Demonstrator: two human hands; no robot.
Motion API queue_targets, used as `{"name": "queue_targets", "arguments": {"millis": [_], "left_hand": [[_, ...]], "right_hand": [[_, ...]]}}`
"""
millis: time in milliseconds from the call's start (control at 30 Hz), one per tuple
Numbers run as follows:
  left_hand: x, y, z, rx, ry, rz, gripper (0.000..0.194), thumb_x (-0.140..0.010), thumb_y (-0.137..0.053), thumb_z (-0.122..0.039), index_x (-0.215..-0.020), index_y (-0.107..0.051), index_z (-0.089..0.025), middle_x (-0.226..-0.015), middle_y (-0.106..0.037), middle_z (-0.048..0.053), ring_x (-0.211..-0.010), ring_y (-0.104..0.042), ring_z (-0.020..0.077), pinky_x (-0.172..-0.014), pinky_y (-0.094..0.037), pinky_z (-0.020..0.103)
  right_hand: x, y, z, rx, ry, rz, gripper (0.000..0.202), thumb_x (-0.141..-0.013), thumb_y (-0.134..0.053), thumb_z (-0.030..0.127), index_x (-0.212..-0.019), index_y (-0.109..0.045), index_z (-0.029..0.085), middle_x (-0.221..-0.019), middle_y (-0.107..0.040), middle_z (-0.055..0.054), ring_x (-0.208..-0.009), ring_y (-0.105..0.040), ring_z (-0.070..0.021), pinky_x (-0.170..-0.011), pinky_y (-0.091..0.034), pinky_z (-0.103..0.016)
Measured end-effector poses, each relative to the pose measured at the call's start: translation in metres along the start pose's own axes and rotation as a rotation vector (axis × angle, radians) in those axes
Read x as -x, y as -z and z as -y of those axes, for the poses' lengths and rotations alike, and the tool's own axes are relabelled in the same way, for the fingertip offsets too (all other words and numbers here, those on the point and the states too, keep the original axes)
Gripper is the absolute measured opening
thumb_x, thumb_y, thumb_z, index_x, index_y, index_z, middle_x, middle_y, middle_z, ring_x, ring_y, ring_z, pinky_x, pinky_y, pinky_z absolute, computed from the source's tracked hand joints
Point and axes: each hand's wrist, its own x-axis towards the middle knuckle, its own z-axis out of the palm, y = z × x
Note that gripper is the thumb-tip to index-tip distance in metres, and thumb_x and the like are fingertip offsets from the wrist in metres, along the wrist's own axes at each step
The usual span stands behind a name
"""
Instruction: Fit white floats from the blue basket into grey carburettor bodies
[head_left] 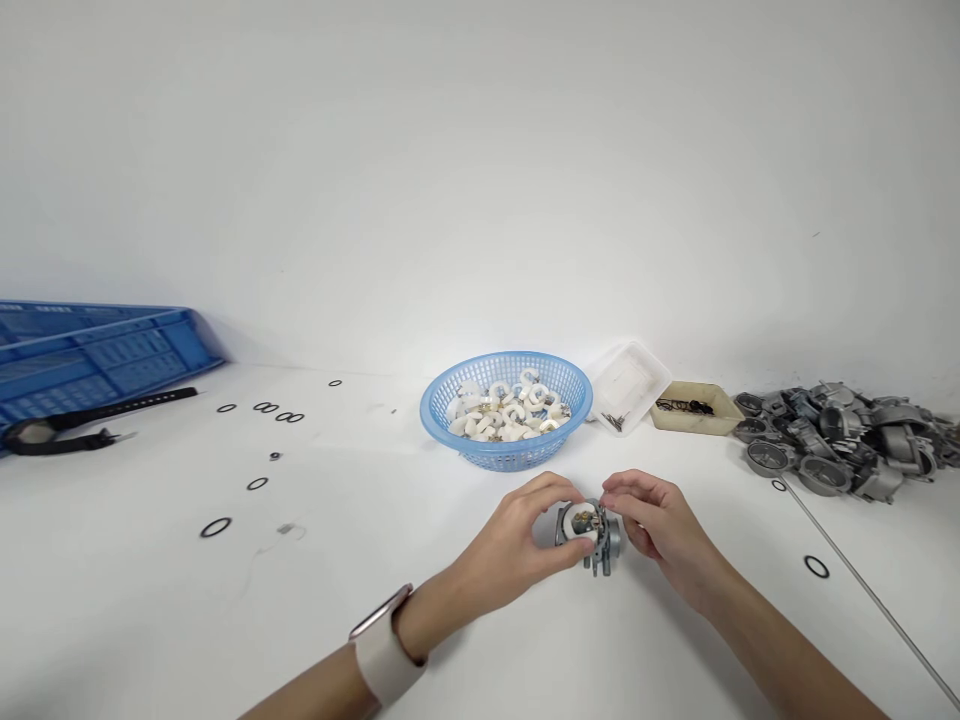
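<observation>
A grey metal carburetor body [613,540] lies on the white table in front of me, with its open bowl side facing up. Inside it sits a white C-shaped float [570,522], with brass-coloured parts in the middle. My left hand [510,535] grips the carburetor from the left, thumb near the front and fingers at the back. At the carburetor's upper right edge, my right hand [664,520] has its thumb and index fingertips pinched together; whatever is between them is too small to make out.
Behind stands a blue basket [506,460] of white floats. To its right are a white tray [641,375] with small pins, a cream tray [697,422] with dark parts, and piled carburetor bodies [840,440]. Black rings [216,527], a strap [142,402] and a blue crate [135,350] lie left.
</observation>
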Motion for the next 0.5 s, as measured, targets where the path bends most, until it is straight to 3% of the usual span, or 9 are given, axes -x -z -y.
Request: {"name": "queue_targets", "arguments": {"millis": [300,500], "left_hand": [[0.0007,-0.0026,0.0003,-0.031,-0.035,-0.019,0.021,-0.084,-0.074,-0.031,-0.104,-0.067,-0.025,-0.103,-0.068,0.0,-0.093,-0.062,0.0185,-0.084,-0.05,0.032],[0.0017,-0.0039,-0.001,-0.047,-0.005,-0.021,0.022,-0.083,-0.072,-0.033,-0.103,-0.066,-0.025,-0.104,-0.067,0.002,-0.092,-0.062,0.0193,-0.082,-0.049,0.033]], "right_hand": [[-0.0036,-0.0011,-0.0042,0.002,-0.029,0.017,0.033,-0.064,-0.084,0.041,-0.086,-0.07,0.02,-0.047,-0.037,0.011,-0.045,-0.024,-0.0066,-0.044,-0.014,-0.024],[-0.004,-0.0007,-0.0053,0.045,-0.027,0.02,0.029,-0.071,-0.077,0.042,-0.089,-0.071,0.02,-0.046,-0.031,0.011,-0.048,-0.021,-0.008,-0.047,-0.014,-0.025]]}}
